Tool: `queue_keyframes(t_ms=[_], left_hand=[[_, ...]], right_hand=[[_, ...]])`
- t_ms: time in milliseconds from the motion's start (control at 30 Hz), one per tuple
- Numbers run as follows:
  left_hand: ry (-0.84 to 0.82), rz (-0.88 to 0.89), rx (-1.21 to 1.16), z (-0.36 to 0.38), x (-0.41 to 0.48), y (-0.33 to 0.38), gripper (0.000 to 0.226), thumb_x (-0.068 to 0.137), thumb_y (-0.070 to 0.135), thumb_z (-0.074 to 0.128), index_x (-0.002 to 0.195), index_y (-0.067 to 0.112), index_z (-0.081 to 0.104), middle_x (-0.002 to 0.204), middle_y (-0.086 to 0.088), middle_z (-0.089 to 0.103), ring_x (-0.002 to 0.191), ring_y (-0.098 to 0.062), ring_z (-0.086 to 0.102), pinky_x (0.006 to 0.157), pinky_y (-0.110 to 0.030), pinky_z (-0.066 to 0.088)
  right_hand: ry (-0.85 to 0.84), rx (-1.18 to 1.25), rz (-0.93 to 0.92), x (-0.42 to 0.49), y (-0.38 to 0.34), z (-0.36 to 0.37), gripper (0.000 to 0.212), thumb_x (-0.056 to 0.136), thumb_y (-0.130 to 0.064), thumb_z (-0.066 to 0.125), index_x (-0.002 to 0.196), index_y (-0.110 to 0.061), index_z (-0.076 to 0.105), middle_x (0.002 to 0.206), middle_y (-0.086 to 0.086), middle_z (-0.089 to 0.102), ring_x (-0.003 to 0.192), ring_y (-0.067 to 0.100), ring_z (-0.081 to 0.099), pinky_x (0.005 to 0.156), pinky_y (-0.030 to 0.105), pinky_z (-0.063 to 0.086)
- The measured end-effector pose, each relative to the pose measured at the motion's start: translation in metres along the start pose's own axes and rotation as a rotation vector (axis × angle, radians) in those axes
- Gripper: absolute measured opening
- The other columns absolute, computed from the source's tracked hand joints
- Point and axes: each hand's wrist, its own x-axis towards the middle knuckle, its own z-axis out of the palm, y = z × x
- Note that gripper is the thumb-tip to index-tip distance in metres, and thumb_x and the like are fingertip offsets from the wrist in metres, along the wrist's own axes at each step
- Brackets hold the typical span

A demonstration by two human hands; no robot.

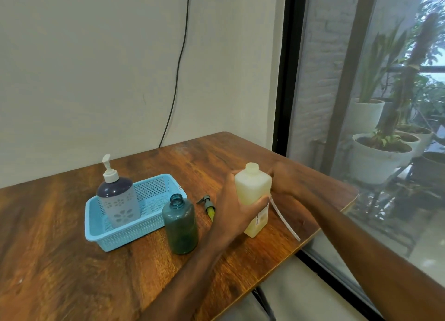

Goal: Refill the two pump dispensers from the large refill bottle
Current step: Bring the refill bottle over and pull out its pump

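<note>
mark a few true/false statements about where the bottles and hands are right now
1. The refill bottle has no cap on its neck. True.
2. The teal bottle stands inside the blue basket. False: it stands on the table, just outside the basket.
3. The dispenser in the basket has its pump on. True.
4. The left hand grips the teal bottle. False: it grips the refill bottle.
5. A loose pump head lies on the table. True.
</note>
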Motion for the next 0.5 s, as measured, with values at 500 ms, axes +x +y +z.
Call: queue_keyframes(t_ms=[500], left_hand=[[-0.033,-0.040,0.065,-0.007,-0.007,0.017,0.090,0.080,0.052,0.084,0.149,0.035,0.030,0.136,0.018,0.049,0.108,0.001,0.054,0.058,-0.001,0.042]], right_hand=[[0.102,0.200,-0.036,-0.064,0.024,0.034,0.037,0.081,-0.007,0.076,0.113,-0.026,0.070,0.107,-0.011,0.071,0.096,0.006,0.068,0.071,0.024,0.061]])
